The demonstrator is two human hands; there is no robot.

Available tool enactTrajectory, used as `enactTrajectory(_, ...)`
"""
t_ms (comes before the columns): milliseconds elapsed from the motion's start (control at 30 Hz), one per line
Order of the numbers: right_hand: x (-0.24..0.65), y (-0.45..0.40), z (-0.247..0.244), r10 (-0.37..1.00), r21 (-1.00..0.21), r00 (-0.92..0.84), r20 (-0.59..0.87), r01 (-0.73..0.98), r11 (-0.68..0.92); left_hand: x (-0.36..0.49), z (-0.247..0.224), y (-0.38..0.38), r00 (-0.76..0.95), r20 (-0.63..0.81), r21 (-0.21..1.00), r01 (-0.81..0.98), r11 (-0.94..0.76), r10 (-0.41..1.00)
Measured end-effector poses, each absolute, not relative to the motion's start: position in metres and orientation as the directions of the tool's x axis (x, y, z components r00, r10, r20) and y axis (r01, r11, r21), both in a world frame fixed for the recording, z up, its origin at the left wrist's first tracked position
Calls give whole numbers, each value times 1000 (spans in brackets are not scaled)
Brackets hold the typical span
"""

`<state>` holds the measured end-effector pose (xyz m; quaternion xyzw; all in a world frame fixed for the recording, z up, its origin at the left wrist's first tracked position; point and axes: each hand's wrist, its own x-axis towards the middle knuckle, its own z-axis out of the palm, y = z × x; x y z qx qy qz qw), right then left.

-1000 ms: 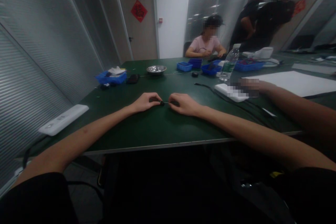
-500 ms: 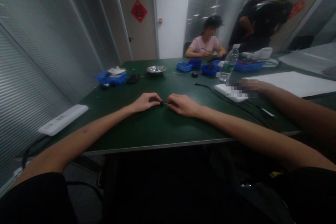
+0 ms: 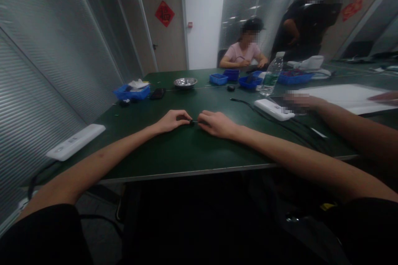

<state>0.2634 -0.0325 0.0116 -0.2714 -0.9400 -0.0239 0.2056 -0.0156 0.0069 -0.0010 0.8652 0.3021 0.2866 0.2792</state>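
Low over the green table (image 3: 174,153), my left hand (image 3: 173,121) pinches a small black piece (image 3: 192,122) between thumb and forefinger. Its exact kind is too small to make out. My right hand (image 3: 217,125) faces it from the right with the fingers closed round a thin metal shaft (image 3: 195,122), like that of a small screwdriver. The shaft's tip meets the black piece. Whatever handle it has is hidden inside my right hand.
Farther back are a steel bowl (image 3: 185,83), a blue bin (image 3: 132,91), a black phone (image 3: 157,93) and a water bottle (image 3: 272,76). White power strips lie left (image 3: 76,142) and right (image 3: 273,109), with black cables. At right, a neighbour's arm (image 3: 348,120) reaches across beside white sheets.
My two hands and the black piece keep practically the same place. On the right, the large white sheet has been lowered flat, and another hand now shows at its edge.
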Motion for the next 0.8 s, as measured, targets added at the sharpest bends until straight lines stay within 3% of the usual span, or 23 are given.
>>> enactTrajectory(233,260,-34,11,487,24,-777,399,540,841,-17,-2,9,637,357,632,374,-679,684)
enactTrajectory(800,258,-42,18,527,-65,-749,403,551,832,-15,2,1,610,342,616,429,-661,715)
